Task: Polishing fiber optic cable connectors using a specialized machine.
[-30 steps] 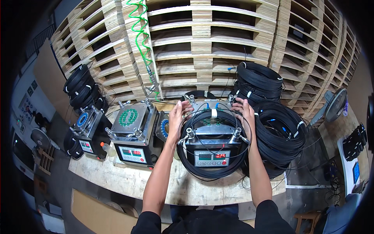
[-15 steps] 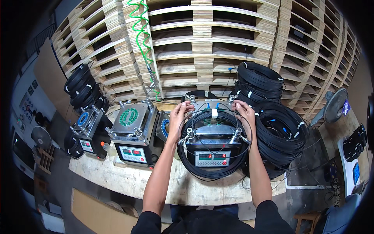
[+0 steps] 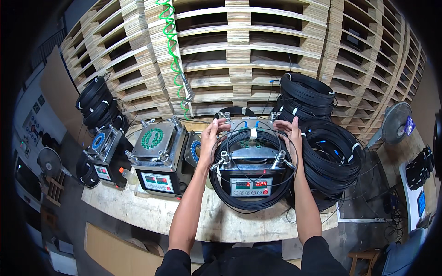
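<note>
A coil of black cable (image 3: 251, 204) hangs over the front of a fibre-optic connector polishing machine (image 3: 252, 174) with a lit red display. A white tie (image 3: 253, 133) binds the coil at its top. Two blue connectors (image 3: 257, 124) sit in the machine's top fixture, beside green ones. My left hand (image 3: 213, 134) is by the far left clamp post, its fingers stretched out. Opposite it, my right hand (image 3: 292, 131) has its fingers apart near the far right clamp post. Loose cable loops run past both hands, and I see nothing gripped in either.
To the left stand a second polishing machine (image 3: 154, 152), a smaller one (image 3: 102, 158) and an orange-capped bottle (image 3: 127, 175). Cable coils (image 3: 329, 156) are stacked close on the right. A green coiled air hose (image 3: 171, 46) hangs before wooden pallets (image 3: 276, 60).
The fingers of both hands have loosened and straightened near the far posts. The display's right-hand reading differs. The green air hose has swung slightly to the right.
</note>
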A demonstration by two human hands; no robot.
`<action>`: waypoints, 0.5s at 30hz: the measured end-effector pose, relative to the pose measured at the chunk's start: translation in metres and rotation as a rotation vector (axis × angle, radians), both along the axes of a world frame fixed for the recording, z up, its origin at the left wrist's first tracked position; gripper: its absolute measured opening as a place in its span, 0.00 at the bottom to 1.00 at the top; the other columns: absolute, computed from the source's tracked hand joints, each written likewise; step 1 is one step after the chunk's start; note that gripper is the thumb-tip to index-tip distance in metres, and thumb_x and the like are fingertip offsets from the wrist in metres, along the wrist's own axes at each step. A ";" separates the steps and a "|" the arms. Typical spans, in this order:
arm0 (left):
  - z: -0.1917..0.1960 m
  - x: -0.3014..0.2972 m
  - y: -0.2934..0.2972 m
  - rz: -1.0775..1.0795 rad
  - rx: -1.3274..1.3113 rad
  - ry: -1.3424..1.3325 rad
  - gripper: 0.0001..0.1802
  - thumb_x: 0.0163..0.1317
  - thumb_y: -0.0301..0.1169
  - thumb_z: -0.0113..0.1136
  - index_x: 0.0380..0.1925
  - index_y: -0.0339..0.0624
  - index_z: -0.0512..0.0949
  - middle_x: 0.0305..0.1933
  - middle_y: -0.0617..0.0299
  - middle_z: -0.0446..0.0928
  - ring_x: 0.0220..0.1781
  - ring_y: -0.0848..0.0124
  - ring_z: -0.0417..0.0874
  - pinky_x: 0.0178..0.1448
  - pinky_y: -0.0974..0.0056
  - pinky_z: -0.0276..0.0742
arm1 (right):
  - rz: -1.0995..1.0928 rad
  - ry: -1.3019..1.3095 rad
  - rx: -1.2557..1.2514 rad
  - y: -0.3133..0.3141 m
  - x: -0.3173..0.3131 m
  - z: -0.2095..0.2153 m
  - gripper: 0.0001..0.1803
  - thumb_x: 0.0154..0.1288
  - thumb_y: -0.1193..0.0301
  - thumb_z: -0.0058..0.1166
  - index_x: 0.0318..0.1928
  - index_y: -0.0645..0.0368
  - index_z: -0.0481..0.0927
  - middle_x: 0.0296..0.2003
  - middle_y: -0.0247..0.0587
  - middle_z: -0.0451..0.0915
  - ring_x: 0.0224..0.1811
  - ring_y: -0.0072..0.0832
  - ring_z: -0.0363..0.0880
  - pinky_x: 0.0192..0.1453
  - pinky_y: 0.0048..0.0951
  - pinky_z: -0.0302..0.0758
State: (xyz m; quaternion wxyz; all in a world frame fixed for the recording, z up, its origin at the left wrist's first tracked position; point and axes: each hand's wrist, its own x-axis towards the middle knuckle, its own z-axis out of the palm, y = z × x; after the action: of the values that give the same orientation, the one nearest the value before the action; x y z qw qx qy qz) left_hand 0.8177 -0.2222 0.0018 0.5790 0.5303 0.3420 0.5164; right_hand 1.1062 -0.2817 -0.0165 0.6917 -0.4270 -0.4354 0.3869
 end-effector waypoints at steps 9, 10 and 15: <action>0.000 0.001 -0.002 0.044 0.041 -0.053 0.28 0.79 0.52 0.47 0.59 0.41 0.79 0.58 0.60 0.81 0.58 0.69 0.81 0.57 0.60 0.78 | -0.016 -0.061 -0.065 -0.006 -0.004 0.005 0.38 0.79 0.39 0.37 0.58 0.62 0.81 0.49 0.40 0.84 0.51 0.27 0.82 0.51 0.32 0.75; -0.001 0.001 -0.001 0.042 0.042 -0.054 0.28 0.79 0.52 0.47 0.59 0.41 0.79 0.58 0.60 0.81 0.58 0.69 0.81 0.57 0.60 0.78 | -0.042 -0.094 -0.048 -0.004 -0.003 0.003 0.36 0.79 0.41 0.39 0.59 0.62 0.81 0.50 0.40 0.84 0.52 0.26 0.81 0.50 0.31 0.76; -0.003 -0.002 0.002 0.001 0.064 -0.009 0.33 0.79 0.56 0.41 0.62 0.38 0.77 0.59 0.57 0.81 0.61 0.70 0.80 0.60 0.64 0.75 | -0.114 -0.107 -0.039 -0.007 -0.009 0.006 0.32 0.80 0.45 0.42 0.59 0.63 0.80 0.51 0.41 0.83 0.52 0.25 0.82 0.48 0.28 0.78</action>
State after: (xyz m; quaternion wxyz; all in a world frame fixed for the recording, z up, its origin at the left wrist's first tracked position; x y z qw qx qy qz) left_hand 0.8155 -0.2205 -0.0015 0.5630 0.5461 0.3232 0.5295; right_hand 1.0973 -0.2883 -0.0102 0.6801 -0.4845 -0.4388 0.3319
